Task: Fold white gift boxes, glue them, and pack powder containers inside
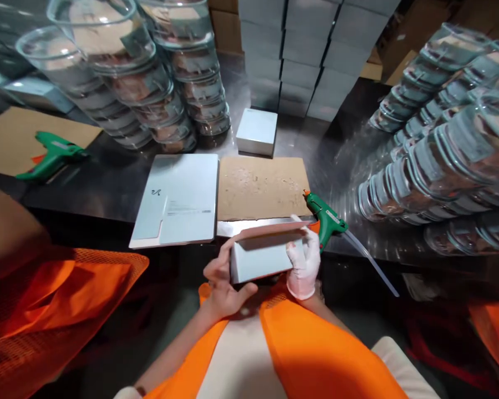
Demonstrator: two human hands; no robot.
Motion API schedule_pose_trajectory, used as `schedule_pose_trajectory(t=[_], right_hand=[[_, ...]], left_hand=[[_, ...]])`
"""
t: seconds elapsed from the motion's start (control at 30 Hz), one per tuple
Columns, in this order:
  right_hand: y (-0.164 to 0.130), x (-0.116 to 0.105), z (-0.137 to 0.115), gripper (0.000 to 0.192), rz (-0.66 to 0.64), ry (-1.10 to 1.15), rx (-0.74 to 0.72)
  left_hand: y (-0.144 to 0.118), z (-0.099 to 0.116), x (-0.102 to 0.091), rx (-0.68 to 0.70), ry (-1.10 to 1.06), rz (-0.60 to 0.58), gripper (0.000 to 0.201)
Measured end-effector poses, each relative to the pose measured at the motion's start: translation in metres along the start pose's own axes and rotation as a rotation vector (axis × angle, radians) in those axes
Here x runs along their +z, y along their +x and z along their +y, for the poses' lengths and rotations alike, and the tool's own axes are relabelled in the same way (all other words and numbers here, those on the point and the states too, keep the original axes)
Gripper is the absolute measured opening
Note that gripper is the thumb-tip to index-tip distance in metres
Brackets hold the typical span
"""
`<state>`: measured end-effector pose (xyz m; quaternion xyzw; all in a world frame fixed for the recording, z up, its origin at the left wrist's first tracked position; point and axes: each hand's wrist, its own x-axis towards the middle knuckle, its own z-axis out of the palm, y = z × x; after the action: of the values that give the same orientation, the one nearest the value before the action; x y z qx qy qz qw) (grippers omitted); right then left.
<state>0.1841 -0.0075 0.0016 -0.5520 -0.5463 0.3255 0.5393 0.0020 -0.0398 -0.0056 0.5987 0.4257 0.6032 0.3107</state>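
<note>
A small pale box (261, 259) is held in front of my body, just off the table's near edge. Its raised flap (270, 228) shows a brownish-pink side along the top. My bare left hand (224, 285) grips the left end, fingers behind it and thumb stretched out below. On the right end, my white-gloved right hand (305, 266) is closed, with the thumb on the front face. A green glue gun (326, 217) lies right beside the gloved hand, a clear glue stick (374, 266) trailing from its back. The box hides some fingers of both hands.
Behind the box lies a glue-spotted cardboard sheet (261, 185), with pale printed boards (187, 194) to its left. A closed white box (256, 130) sits farther back. Stacked clear tubs (208, 83) flank both sides. A co-worker's orange vest (75, 293) and another glue gun (54, 156) are left.
</note>
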Motion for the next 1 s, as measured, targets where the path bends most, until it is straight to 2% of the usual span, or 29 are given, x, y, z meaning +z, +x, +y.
schedule_pose_trajectory(t=[0.07, 0.13, 0.17, 0.23, 0.33, 0.43, 0.5, 0.63, 0.77, 0.87, 0.93, 1.0], right_hand=[[0.003, -0.004, -0.003, 0.060, 0.079, 0.087, -0.030], [0.007, -0.017, -0.001, 0.055, 0.070, 0.111, -0.004], [0.009, -0.027, 0.002, 0.048, 0.067, 0.061, 0.018], [0.017, -0.053, 0.010, 0.037, 0.138, -0.167, 0.063], [0.037, -0.089, 0.019, 0.047, 0.243, -0.620, 0.226], [0.059, -0.104, 0.019, 0.058, 0.164, -0.844, 0.530], [0.068, -0.106, 0.016, 0.060, 0.126, -0.814, 0.680], [0.072, -0.112, 0.015, 0.031, 0.119, -0.609, 0.761], [0.065, -0.113, 0.018, 0.024, 0.136, -0.322, 0.728], [0.056, -0.101, 0.014, 0.033, 0.163, -0.122, 0.683], [0.049, -0.090, 0.006, 0.040, 0.222, -0.049, 0.606], [0.042, -0.080, -0.006, 0.048, 0.330, 0.030, 0.450]], left_hand=[[0.005, 0.000, -0.003, 0.081, 0.088, -0.136, 0.044], [0.009, -0.001, -0.012, 0.153, 0.193, -0.222, 0.041], [0.011, -0.002, -0.018, 0.162, 0.234, -0.205, 0.037], [0.013, -0.007, -0.030, 0.117, 0.286, -0.088, 0.033], [0.017, -0.014, -0.040, 0.011, 0.313, 0.053, 0.034], [0.025, -0.016, -0.038, 0.009, 0.314, 0.001, 0.033], [0.029, -0.016, -0.033, 0.061, 0.326, -0.043, 0.033], [0.027, -0.019, -0.024, 0.130, 0.349, 0.001, 0.031], [0.022, -0.027, -0.017, 0.080, 0.331, 0.050, 0.030], [0.024, -0.028, -0.011, -0.002, 0.299, 0.039, 0.030], [0.030, -0.026, -0.007, -0.048, 0.286, 0.026, 0.029], [0.036, -0.021, -0.003, -0.078, 0.281, 0.010, 0.028]])
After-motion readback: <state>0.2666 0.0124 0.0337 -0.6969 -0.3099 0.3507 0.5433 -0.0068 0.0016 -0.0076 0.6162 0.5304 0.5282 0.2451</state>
